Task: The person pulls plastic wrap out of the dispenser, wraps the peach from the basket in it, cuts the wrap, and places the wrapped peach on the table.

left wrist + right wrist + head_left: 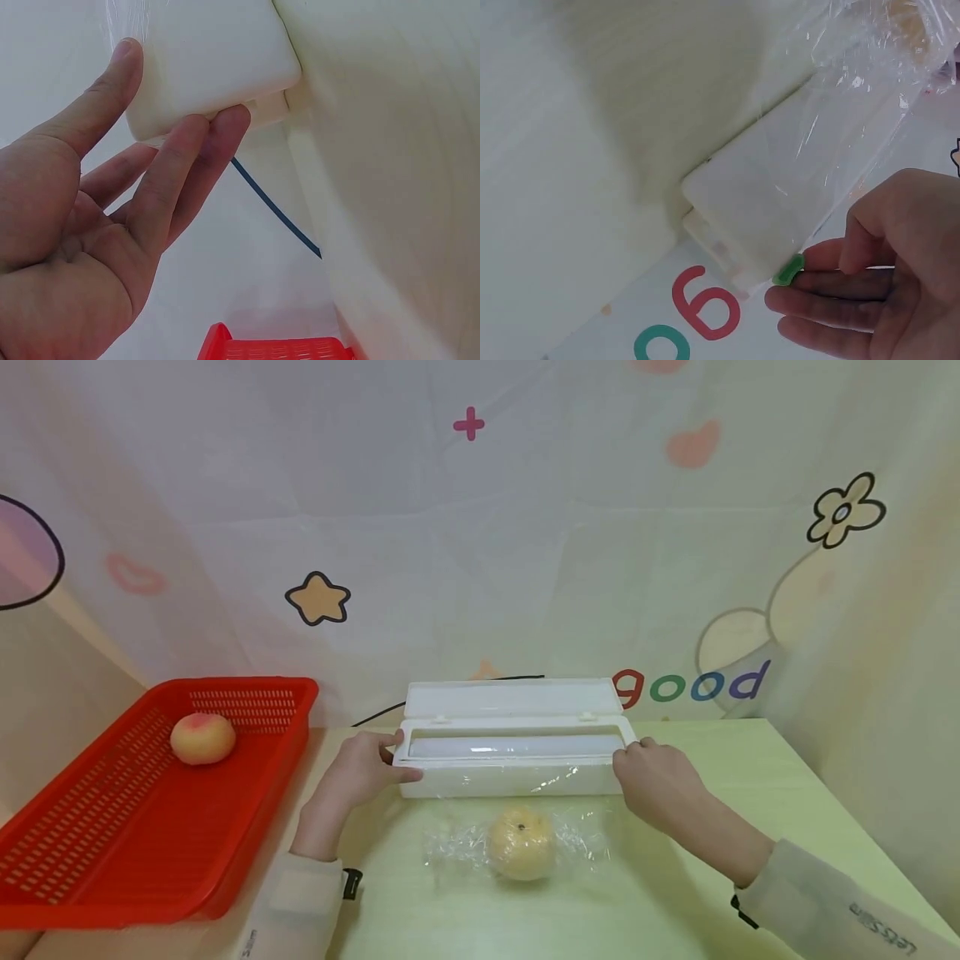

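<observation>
Head view, white box (pixel 513 782): on the table (pixel 465 931) before you, long axis running left to right, lid (pixel 513 699) raised at the back, long front facing you.
Head view, clear film (pixel 588 843): spread over the box's front and around the fruit (pixel 522 847) nearer you; likely thin, clingy, easily creased.
Left wrist view, left hand (pixel 90 240): you pinch the box's left end, thumb in front, fingers behind; it looks stiff and light, so its ends seem sound holds.
Right wrist view, right hand (pixel 900 262): your curled fingers pinch a small green piece (pixel 789 270) by the box's right end.
</observation>
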The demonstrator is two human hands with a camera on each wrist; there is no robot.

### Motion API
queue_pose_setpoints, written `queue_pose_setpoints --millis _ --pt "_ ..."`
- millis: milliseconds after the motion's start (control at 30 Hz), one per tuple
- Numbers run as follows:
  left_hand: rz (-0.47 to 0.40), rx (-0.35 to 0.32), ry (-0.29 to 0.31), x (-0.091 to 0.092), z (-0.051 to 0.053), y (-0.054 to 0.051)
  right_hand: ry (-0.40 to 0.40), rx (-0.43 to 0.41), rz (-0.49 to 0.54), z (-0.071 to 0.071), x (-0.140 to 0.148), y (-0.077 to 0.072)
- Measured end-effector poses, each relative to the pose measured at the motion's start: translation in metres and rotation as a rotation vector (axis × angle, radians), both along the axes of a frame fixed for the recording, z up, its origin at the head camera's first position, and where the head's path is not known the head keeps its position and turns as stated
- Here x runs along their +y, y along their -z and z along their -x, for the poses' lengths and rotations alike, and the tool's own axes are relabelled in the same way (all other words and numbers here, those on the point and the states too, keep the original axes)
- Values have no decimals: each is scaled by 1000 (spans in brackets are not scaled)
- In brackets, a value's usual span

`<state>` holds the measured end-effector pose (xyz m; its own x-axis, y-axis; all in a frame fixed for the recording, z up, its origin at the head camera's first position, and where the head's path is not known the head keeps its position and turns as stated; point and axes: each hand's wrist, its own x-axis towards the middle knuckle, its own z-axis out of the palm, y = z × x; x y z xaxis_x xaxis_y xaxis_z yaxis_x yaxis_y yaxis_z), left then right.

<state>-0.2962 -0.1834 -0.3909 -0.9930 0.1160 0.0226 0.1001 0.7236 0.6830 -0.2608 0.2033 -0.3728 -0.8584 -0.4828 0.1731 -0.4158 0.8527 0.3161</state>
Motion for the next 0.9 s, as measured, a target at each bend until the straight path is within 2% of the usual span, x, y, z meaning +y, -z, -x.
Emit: queue_pose_setpoints --millis 133,267,333,433,533,633,700,767,900 --pt "-10 5 9 0 -1 -1 1 79 -1 -9 2 2" --pt "-6 9 15 1 -1 -2 29 160 66 -24 -6 0" --pt "-1 14 18 1 -1 -2 18 198 99 -32 -13 -1" --pt "3 14 19 1 -1 -1 -62 235 162 -42 -28 2" --pt "0 -3 21 0 0 1 -211 262 240 -52 -45 13" --pt "-6 -21 18 -1 0 2 -374 266 295 -61 -60 26" --pt "-9 -23 21 -1 1 2 -436 250 278 -66 -67 33" --pt "-10 -24 22 -2 1 2 -448 210 236 -69 -73 37" --pt "-18 -34 29 -5 0 0 -401 100 173 -70 -80 42"
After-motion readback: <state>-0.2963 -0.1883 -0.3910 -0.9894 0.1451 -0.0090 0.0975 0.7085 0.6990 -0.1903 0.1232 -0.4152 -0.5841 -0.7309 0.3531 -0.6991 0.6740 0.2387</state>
